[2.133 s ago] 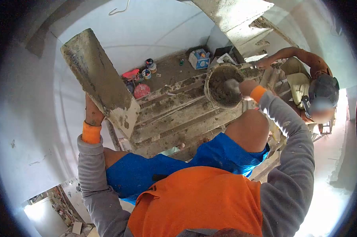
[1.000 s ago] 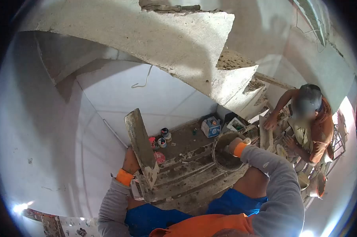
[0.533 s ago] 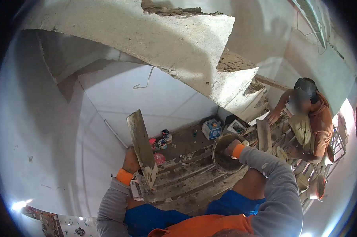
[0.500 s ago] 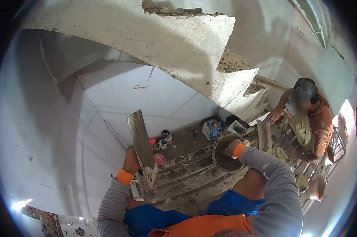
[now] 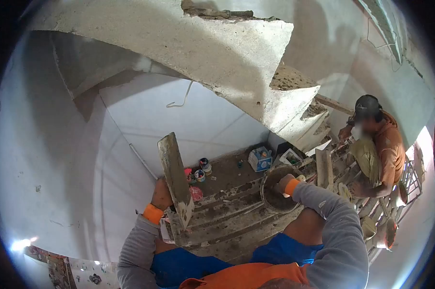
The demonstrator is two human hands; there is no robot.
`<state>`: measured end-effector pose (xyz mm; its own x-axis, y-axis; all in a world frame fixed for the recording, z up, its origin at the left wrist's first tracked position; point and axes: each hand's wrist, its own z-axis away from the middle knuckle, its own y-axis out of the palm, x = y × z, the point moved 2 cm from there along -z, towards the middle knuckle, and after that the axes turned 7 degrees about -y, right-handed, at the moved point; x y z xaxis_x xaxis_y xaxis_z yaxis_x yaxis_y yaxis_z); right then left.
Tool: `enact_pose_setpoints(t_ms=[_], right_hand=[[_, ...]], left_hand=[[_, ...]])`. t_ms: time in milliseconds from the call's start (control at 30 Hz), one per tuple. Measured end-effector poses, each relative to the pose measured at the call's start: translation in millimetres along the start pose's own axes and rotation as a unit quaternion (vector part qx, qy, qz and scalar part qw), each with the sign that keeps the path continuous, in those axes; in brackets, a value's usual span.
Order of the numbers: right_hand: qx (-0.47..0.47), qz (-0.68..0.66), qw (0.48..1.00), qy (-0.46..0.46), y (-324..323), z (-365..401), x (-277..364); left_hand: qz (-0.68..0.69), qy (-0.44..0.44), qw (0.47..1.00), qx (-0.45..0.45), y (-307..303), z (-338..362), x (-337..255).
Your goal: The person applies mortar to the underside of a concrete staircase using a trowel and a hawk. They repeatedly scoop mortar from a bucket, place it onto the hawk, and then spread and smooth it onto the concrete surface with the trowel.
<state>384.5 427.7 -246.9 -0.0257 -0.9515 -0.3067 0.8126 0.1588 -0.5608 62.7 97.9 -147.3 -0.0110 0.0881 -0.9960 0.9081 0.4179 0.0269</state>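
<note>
My left hand grips the long, mortar-stained board, which stands tilted; the fingers are partly hidden behind it. My right hand reaches over the round bucket and is closed on a tool whose pale handle end sticks out beside the wrist. The tool's far end cannot be made out. Dark grey material lies inside the bucket, which rests on wooden planks in front of my knees.
A co-worker crouches at the right beside another upright board and containers. A rough concrete stair underside slants overhead. Paint cans and a blue-white box stand on the floor beyond the planks.
The view has shifted slightly. My right hand has dipped a little further into the bucket. The co-worker's head is raised and one of their hands has drawn back toward the body.
</note>
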Motion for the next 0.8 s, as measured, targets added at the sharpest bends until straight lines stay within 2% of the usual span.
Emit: enact_pose_setpoints(t_ms=[67,100,133,167,200,233,333,400,467,533,633,700,767,800], right_hand=[[-0.012,-0.007,1.000,0.005,6.2,-10.9,-1.6],[-0.017,-0.011,1.000,0.007,7.9,-14.9,-2.0],[-0.013,-0.007,1.000,0.004,0.9,-8.0,0.2],[-0.009,-0.004,1.000,-0.001,-5.6,-0.2,2.3],[-0.005,0.000,1.000,-0.005,-11.8,6.5,4.6],[-0.003,0.002,1.000,-0.006,-10.6,4.8,4.8],[0.004,0.011,1.000,-0.011,-8.6,0.1,4.2],[0.011,0.018,1.000,-0.020,-13.4,3.4,5.2],[0.015,0.023,0.999,-0.019,-21.6,13.3,7.4],[0.013,0.025,0.999,-0.015,-24.2,14.8,9.5],[0.004,0.019,1.000,-0.004,-8.8,-1.9,4.1],[0.005,0.004,1.000,-0.001,0.1,-14.6,0.0],[-0.020,0.014,1.000,-0.004,6.2,-19.6,-0.3],[-0.032,0.019,0.999,-0.005,8.0,-19.5,0.4]], left_hand=[[0.125,-0.056,0.991,0.002,-4.9,-1.6,4.6],[0.259,-0.124,0.958,0.001,1.6,-0.1,-8.9],[0.387,-0.189,0.902,0.001,7.5,2.9,-16.9],[0.231,-0.138,0.963,-0.009,8.2,5.6,-21.9],[0.067,-0.083,0.994,-0.018,9.3,8.3,-26.2],[-0.099,-0.027,0.994,-0.026,10.0,10.8,-29.1],[-0.141,0.007,0.989,-0.031,2.6,8.2,-17.4],[0.028,-0.056,0.998,-0.031,1.6,6.2,-9.7],[0.104,-0.077,0.991,-0.031,1.6,5.9,-7.1],[0.088,-0.057,0.994,-0.029,1.8,7.1,-9.6],[0.169,-0.081,0.982,-0.010,8.8,11.0,-21.7],[0.047,-0.043,0.998,-0.021,4.2,6.7,-13.3],[0.052,-0.051,0.997,-0.026,0.0,4.0,-4.8],[0.119,-0.078,0.989,-0.026,1.8,3.1,-4.4]])
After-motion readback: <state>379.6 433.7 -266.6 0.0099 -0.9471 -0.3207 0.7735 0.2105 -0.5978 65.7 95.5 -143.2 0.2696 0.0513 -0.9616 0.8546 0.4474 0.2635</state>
